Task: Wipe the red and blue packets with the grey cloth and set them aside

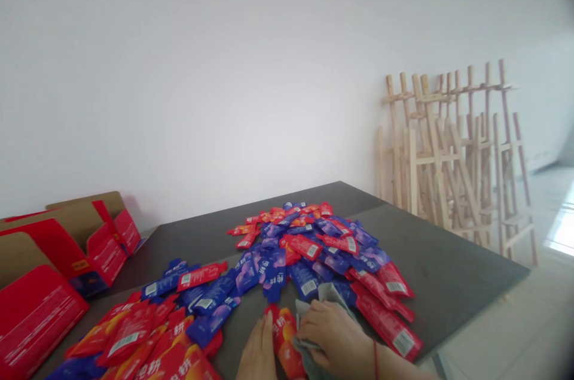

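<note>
Red foil is what your left hand [259, 351] rests against: a red-and-orange packet [283, 338] lying flat on the dark table [448, 272] at the near edge. That hand is open, fingers straight and together, pressed to the packet's nine o'clock side without closing on it. Your right hand [334, 335] sits at the packet's three o'clock, fingers curled down over a grey cloth [314, 302] that bunches under the palm and pokes out toward twelve o'clock; it looks loosely closed on the cloth, though the fingertips are hidden, so you cannot be sure how firm that hold is. A red string circles the right wrist.

So the packet lies between your two hands, touching both, with the cloth overlapping its right edge.

The risk, as I judge it: the foil is slick and the pile crowds in close. Red packets [385, 314] lie just past your right hand at two o'clock, blue packets [269, 272] heap at twelve, and more red ones [134, 332] spread at nine. A wide sweep of the cloth could drag neighbours along or push one off the near table edge.

Folded red cardboard boxes [58, 260] stand at ten o'clock; wooden easels [452, 152] lean on the wall at two.
</note>
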